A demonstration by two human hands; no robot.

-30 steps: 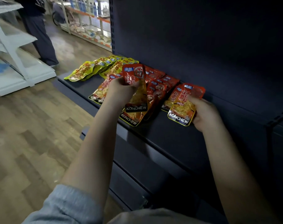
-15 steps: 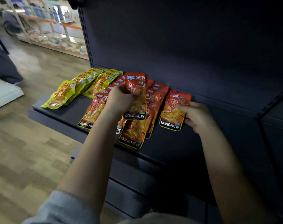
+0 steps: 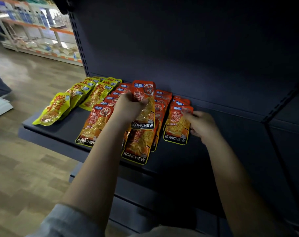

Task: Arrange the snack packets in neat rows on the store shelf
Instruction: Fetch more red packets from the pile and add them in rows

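Red packets (image 3: 176, 124) lie in overlapping rows on shelf (image 3: 60, 129). Left hand (image 3: 128, 108) grips a raised packet (image 3: 144, 106); right hand (image 3: 200, 124) pinches the rightmost row's edge. Risk: slick overlapped stacks may slide askew when nudged.

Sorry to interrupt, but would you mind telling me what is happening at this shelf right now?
A person is laying snack packets out in rows on a dark store shelf. The left hand grips a red packet raised above the middle red row, while the right hand pinches the edge of the front packet in the rightmost red row. Two rows of yellow packets lie overlapped at the left end of the shelf.
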